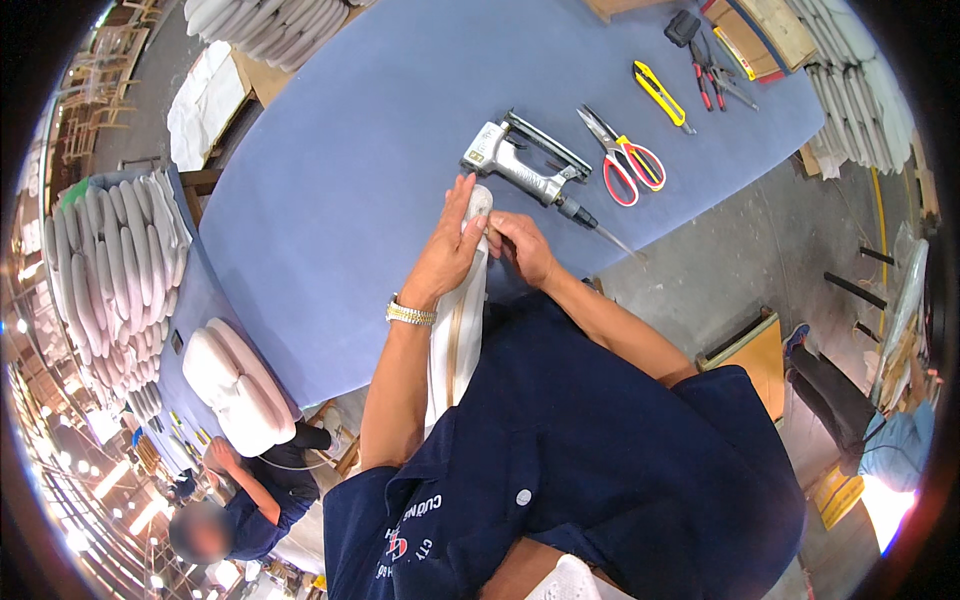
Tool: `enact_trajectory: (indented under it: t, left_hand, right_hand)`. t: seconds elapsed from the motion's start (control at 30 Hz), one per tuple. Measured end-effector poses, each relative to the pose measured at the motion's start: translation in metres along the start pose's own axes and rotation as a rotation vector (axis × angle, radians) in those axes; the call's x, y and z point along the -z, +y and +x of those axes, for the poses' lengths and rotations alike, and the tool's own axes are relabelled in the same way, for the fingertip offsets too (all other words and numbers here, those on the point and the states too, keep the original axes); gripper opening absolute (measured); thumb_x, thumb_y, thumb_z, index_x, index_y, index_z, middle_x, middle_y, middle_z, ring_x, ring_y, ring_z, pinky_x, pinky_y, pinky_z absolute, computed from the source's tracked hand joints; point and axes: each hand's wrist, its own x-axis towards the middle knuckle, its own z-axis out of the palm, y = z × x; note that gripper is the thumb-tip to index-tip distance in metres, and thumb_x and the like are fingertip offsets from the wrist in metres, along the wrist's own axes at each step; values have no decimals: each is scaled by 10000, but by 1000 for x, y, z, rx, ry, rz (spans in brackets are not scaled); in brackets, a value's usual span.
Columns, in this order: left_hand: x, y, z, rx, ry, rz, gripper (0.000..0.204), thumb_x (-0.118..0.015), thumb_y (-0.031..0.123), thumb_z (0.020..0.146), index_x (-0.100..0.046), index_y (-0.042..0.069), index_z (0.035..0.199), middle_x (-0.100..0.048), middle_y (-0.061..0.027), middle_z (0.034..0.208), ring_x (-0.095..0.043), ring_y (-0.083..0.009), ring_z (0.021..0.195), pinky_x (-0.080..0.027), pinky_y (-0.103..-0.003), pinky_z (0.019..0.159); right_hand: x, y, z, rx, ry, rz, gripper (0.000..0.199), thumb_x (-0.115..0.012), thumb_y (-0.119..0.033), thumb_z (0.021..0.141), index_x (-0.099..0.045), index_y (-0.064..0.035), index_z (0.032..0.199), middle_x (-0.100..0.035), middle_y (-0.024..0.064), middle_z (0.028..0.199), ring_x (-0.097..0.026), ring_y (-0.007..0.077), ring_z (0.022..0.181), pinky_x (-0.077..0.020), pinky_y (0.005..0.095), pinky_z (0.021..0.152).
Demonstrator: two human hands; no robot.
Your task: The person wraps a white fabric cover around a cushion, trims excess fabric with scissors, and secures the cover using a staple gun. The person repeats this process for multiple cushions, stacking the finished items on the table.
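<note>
Left hand and right hand grip an upright white padded seat panel beside a pneumatic staple gun on the blue table.

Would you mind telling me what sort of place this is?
Probably an upholstery workshop: a pneumatic stapler and scissors lie on a padded blue table, with stacks of white cushions alongside.

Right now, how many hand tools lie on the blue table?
5: staple gun near the hands, red-handled scissors beside it, yellow utility knife, red pliers, dark pliers; others may be hidden.
</note>
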Motion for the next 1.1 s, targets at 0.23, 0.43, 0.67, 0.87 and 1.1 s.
enact_trajectory:
  t: [0.23,0.43,0.67,0.87,1.1]
  left_hand:
    - [-6,5,-1,-50,56,212,701,-550,207,1046,-212,5,1627,-256,-327,1649,-211,-458,1556,-223,-479,1275]
    - [-12,23,-11,140,161,410,694,-577,207,1031,-250,3,1609,-356,-292,1615,-382,-457,1477,-428,-490,1159]
    - [-14,32,-8,148,216,460,690,-584,236,1033,-265,-10,1594,-451,-311,1542,-527,-481,1338,-480,-490,1079]
    - [-20,17,-9,75,272,483,697,-595,240,1025,-272,-15,1589,-467,-298,1536,-503,-470,1373,-482,-505,1076]
    - [-27,19,-11,119,305,474,711,-602,256,1024,-257,26,1601,-488,-289,1520,-507,-459,1377,-504,-526,1044]
  right_hand:
    - [15,3,17,-139,-81,84,565,-405,-377,1095,-482,-80,621,-458,7,595,-393,106,536,-336,299,520]
    - [16,-21,29,-88,76,-369,375,-596,-288,1034,-619,-47,747,-543,54,661,-546,196,621,-458,338,596]
    - [64,-7,67,191,270,-1452,583,-809,-125,811,-527,-83,1319,-655,177,1135,-632,387,1029,-531,477,855]
    - [65,-29,88,-38,219,-1345,706,-812,-128,781,-486,-91,1406,-662,206,1231,-641,415,1121,-532,499,911]
    - [38,-120,11,-140,153,-672,548,-852,-184,806,-657,0,1285,-737,145,1005,-710,257,985,-540,384,925]
